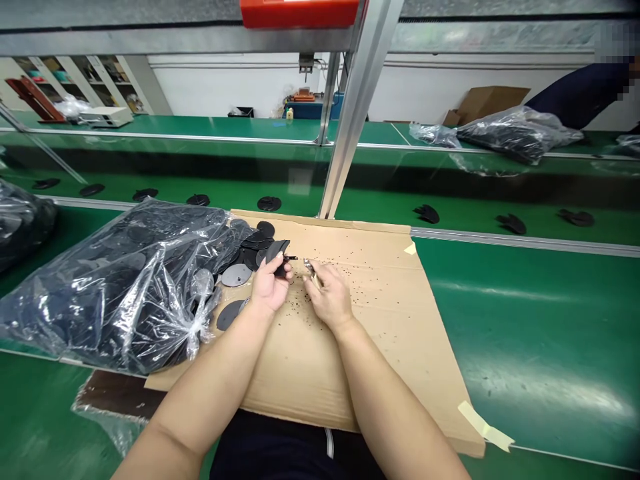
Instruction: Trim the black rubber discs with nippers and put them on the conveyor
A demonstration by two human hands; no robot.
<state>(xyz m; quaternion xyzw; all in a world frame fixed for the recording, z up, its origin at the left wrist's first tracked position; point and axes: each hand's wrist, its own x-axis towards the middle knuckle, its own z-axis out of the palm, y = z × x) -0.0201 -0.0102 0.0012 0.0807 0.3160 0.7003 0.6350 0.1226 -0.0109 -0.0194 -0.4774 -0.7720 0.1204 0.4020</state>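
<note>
My left hand (271, 288) is closed on a black plastic part (276, 249), a thin curved disc with a narrow piece sticking out to the right. In my right hand (331, 293) is a small metal tool that looks like nippers (309, 267), its tip pointing at the part with a small gap between. Both hands are above a cardboard sheet (300, 373) strewn with tiny black bits. Left of my left hand, several loose black discs (237, 275) spill from the mouth of a big clear plastic bag (125, 287) full of similar parts.
Beyond the cardboard, several black parts (269, 203) lie spaced along a green conveyor belt (370, 200). A metal post (350, 113) rises at the cardboard's far edge. Another filled bag (23, 220) is at far left. Across the line, a person's dark sleeve (580, 93) reaches toward a plastic bag (520, 130).
</note>
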